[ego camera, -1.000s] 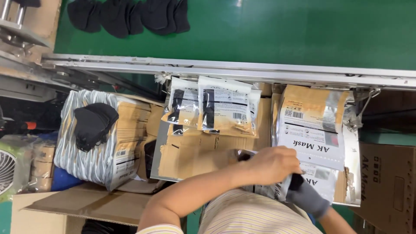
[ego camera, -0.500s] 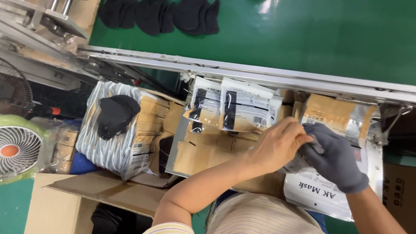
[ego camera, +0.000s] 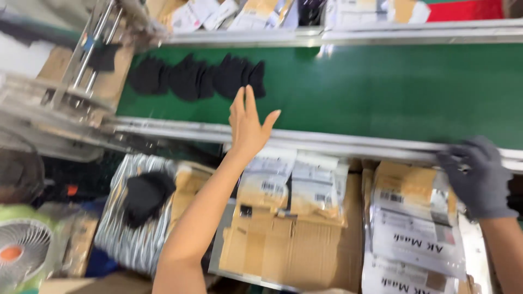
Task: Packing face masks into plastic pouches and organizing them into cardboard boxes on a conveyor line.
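The left hand (ego camera: 248, 122) has come up from the boxes and now reaches out over the metal rail (ego camera: 348, 142) toward the green belt (ego camera: 392, 92). Its grip is wide open, fingers spread, and it holds nothing. Half a second ago it was low down by the packets, close to the other hand, so it has let go of that spot and moved up. The row of black masks (ego camera: 199, 79) lies flat on the belt, just past the fingertips, near but not touched yet. The right hand (ego camera: 476, 177) wears a grey glove and rests on the rail, far off to the side; its fingers curl over the edge and hold no packet. Below the rail sit mask packets (ego camera: 294, 185) on cardboard, more flat packets (ego camera: 417, 223) by the gloved hand, and a striped bag (ego camera: 133, 239) with a black mask (ego camera: 144, 196) on top. A small fan (ego camera: 22, 250) shows in the corner.
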